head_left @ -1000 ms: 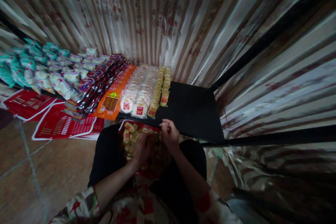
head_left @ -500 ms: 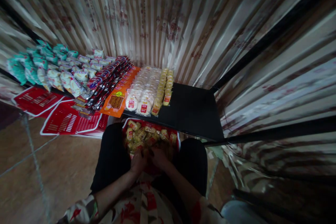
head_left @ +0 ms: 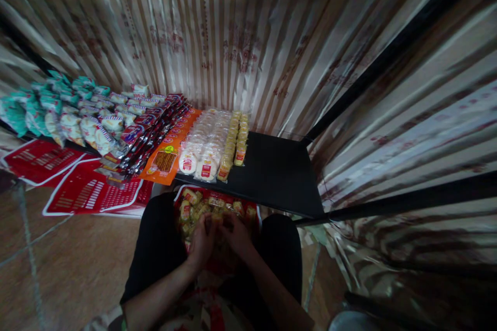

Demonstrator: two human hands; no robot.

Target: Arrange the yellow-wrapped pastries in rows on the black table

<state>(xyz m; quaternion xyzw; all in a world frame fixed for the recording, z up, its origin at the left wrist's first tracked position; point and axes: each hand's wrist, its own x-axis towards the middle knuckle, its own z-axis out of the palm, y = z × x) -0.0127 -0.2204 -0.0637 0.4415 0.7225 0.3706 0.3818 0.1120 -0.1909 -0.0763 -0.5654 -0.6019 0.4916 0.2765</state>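
Note:
Between my knees sits a red basket (head_left: 178, 197) with a white rim, full of small yellow-wrapped snacks (head_left: 190, 196). Both hands are over its near part, close together. My left hand (head_left: 201, 242) has its fingers curled among the packets. Opposite it, my right hand (head_left: 236, 235) bends its fingers inward toward the left. Dim light and the fingers themselves hide what either hand grips. On the black shelf (head_left: 277, 170) just beyond, two rows of the same yellow packets (head_left: 233, 145) stand beside rows of round white crackers (head_left: 205, 139) in clear wrap.
Farther left on the shelf lie an orange snack bag (head_left: 165, 158), dark red packets (head_left: 151, 134), white striped packets (head_left: 112, 123) and green packets (head_left: 46, 103). Red baskets (head_left: 91, 189) stand below. A black frame bar (head_left: 388, 57) and striped curtain (head_left: 217, 26) enclose the right and back.
The view has shifted, so shelf and basket appear lower and slightly left. My hands have risen a little toward the middle of the basket, the left one turning more upright.

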